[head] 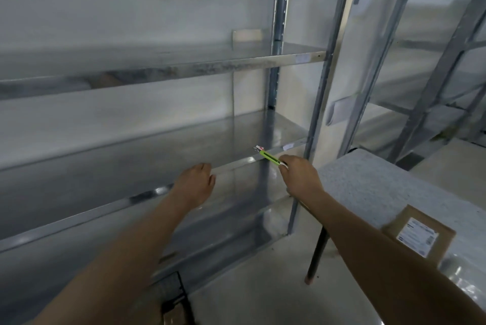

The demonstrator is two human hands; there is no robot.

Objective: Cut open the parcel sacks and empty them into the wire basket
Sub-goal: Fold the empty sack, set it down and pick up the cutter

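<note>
Two hands were seen: right hand (pixel 299 177) closed round one green cutter (pixel 271 157), left hand (pixel 196 182) loosely curled with nothing gripped, near a shelf edge of the metal shelving (pixel 184 67). One wire basket (pixel 181 290) was glimpsed, blurred, at the bottom edge. One labelled parcel (pixel 420 235) was laid on one speckled table (pixel 368 182).

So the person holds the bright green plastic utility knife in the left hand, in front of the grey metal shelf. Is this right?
Not quite: the bright green plastic utility knife is in the right hand, not the left hand, which has no knife. The rest is right: it is in front of the grey metal shelf. The head view shows this.
</note>
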